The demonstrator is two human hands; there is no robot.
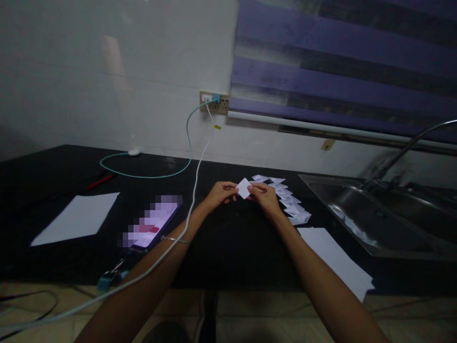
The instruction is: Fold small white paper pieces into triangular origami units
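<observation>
Your left hand (223, 192) and right hand (264, 195) each keep a narrow grip, thumb and fingers pinching opposite corners of the small white folded paper (244, 188), which sits between them above the black worktop (235, 247), just left of the folded pieces (288, 197); you can read no brand or writing anywhere

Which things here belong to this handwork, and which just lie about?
Belonging, probably:
- small white paper diamond, in left hand and right hand
- folded white paper pieces
- flat white sheets, right
- flat white sheet, left

Just lying, seemingly:
- thin red stick
- thin teal cable
- lit rectangular phone
</observation>
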